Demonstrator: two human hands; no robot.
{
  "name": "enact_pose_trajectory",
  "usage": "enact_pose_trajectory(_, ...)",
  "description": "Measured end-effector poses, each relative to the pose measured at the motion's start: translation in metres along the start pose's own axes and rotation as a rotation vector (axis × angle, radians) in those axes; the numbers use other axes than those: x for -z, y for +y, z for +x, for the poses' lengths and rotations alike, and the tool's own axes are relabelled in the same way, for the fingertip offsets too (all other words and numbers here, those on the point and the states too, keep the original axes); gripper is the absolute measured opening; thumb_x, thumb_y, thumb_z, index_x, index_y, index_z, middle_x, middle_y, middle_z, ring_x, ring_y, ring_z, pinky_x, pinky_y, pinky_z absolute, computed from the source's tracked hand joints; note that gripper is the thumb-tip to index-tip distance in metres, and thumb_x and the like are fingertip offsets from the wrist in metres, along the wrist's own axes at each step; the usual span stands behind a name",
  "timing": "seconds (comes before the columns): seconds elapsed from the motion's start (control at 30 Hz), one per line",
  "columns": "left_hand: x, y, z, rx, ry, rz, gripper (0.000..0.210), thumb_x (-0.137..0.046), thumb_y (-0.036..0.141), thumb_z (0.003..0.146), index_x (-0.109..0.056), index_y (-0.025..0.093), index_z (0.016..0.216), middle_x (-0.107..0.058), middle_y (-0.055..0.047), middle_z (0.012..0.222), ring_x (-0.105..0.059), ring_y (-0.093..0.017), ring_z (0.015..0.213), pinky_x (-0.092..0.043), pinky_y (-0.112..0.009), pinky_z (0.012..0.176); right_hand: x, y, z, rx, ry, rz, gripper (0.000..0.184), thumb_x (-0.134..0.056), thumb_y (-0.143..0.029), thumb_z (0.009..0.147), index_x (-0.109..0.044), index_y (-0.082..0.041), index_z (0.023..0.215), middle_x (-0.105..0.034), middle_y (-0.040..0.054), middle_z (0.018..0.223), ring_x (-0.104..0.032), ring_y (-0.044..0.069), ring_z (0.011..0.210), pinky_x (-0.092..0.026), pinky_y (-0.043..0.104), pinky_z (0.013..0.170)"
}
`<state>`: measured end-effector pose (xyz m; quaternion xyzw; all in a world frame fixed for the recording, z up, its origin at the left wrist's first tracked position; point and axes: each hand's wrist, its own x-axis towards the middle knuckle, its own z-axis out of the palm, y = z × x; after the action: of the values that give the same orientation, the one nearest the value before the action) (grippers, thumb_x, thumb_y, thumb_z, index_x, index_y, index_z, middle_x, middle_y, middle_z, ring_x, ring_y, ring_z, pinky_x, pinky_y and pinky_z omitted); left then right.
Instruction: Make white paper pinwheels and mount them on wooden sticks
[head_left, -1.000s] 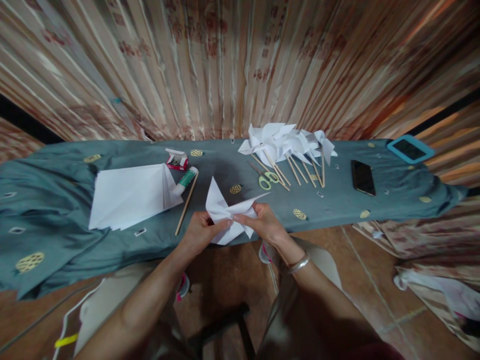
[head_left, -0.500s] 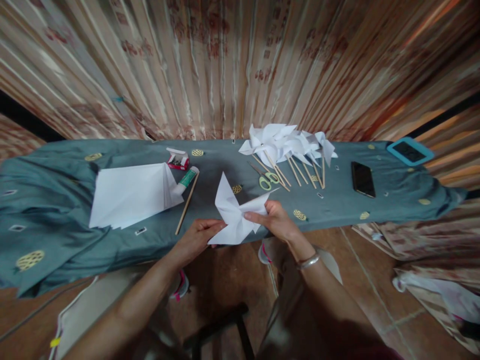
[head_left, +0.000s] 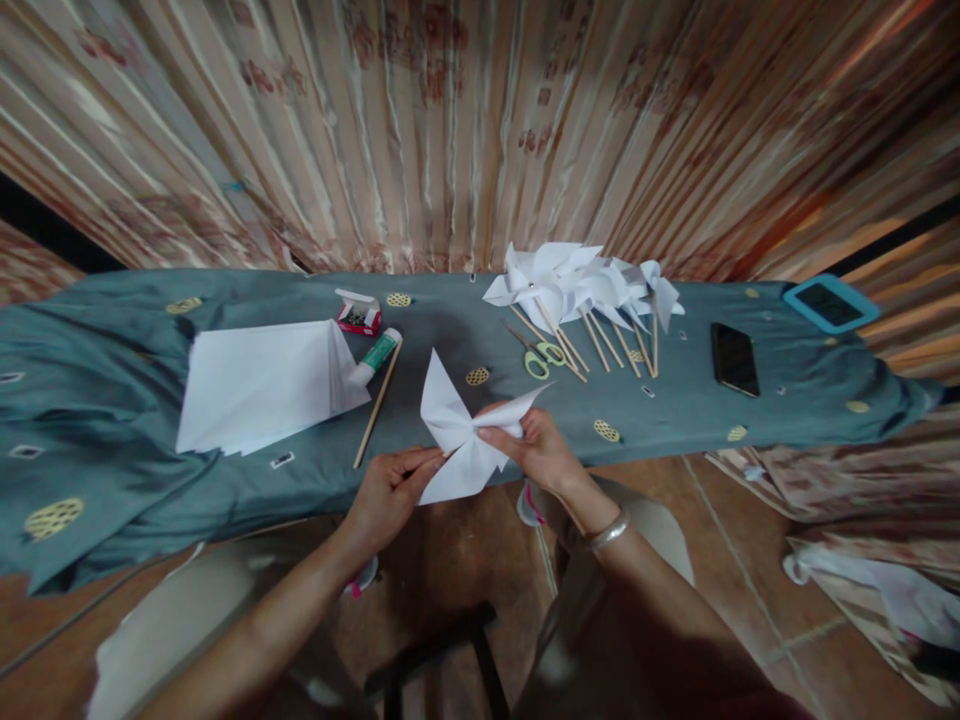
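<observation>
The left hand [head_left: 391, 492] pinches the lower left blade of a white paper pinwheel [head_left: 453, 436]; the right hand [head_left: 546, 450] is closed on its right side, thumb near the centre. This pinwheel is over the near edge of the desk [head_left: 660, 410]. To the left of it lie a wooden stick [head_left: 378, 404] and a stack of white sheets [head_left: 259, 385]. Beyond it, to the right, are scissors [head_left: 536, 366], and farther, several pinwheels on sticks [head_left: 555, 272].

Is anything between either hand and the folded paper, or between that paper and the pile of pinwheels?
Nothing visible separates the left hand or right hand from the folded paper; both hold it. Toward the pinwheels, the scissors lie between, on the pile's near side.
</observation>
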<state>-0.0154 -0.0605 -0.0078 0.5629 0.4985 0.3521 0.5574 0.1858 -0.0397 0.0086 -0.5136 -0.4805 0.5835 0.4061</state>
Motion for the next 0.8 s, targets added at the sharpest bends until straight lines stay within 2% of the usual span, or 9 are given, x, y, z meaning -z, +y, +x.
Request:
enact_pose_trajectory(0.27, 0.004, 0.004, -0.001, -0.078, 0.034, 0.091, 0.029, -0.058, 0.036, 0.081, -0.080, 0.018, 0.083, -0.073, -0.004, 0.074, -0.061, -0.018, 0.068, -0.045, -0.024, 0.062, -0.007, 0.005, 0.003, 0.006, 0.020, -0.018, 0.039, -0.077, -0.049, 0.064, -0.071, -0.017, 0.086, -0.073, 0.0037, 0.082, -0.065, 0.018, 0.073, -0.052, 0.028, 0.065)
enact_pose_trajectory(0.47, 0.004, 0.004, -0.001, -0.028, 0.051, 0.061, 0.030, -0.061, 0.040, 0.079, -0.080, 0.018, 0.082, -0.073, -0.004, 0.073, -0.060, -0.018, 0.067, -0.045, -0.024, 0.060, -0.013, 0.006, 0.003, -0.042, 0.037, 0.045, 0.041, -0.079, -0.050, 0.061, -0.071, -0.019, 0.086, -0.077, 0.0047, 0.087, -0.067, 0.018, 0.071, -0.054, 0.029, 0.066)
enact_pose_trajectory(0.63, 0.003, 0.007, 0.003, 0.029, 0.056, -0.040, 0.032, -0.067, 0.047, 0.072, -0.080, 0.018, 0.074, -0.073, -0.005, 0.072, -0.063, -0.021, 0.073, -0.048, -0.027, 0.065, -0.012, 0.004, 0.006, -0.036, 0.050, 0.063, 0.042, -0.080, -0.051, 0.059, -0.071, -0.019, 0.084, -0.077, 0.0042, 0.087, -0.068, 0.018, 0.073, -0.054, 0.029, 0.067)
enact_pose_trajectory(0.73, 0.003, 0.013, 0.005, 0.124, -0.010, -0.095, 0.040, -0.070, 0.055, 0.066, -0.079, 0.016, 0.073, -0.067, -0.003, 0.059, -0.057, -0.017, 0.060, -0.045, -0.025, 0.055, -0.004, -0.001, 0.007, -0.035, 0.011, 0.076, 0.044, -0.082, -0.051, 0.056, -0.072, -0.018, 0.083, -0.077, 0.0033, 0.087, -0.068, 0.017, 0.072, -0.054, 0.028, 0.068)
enact_pose_trajectory(0.8, 0.002, 0.016, 0.005, 0.195, -0.084, -0.133, 0.046, -0.069, 0.060, 0.066, -0.077, 0.016, 0.076, -0.060, 0.000, 0.051, -0.046, -0.012, 0.046, -0.037, -0.023, 0.045, 0.004, -0.004, 0.008, -0.034, -0.007, 0.091, 0.045, -0.084, -0.051, 0.055, -0.072, -0.018, 0.084, -0.077, 0.0027, 0.085, -0.067, 0.016, 0.070, -0.054, 0.028, 0.068)
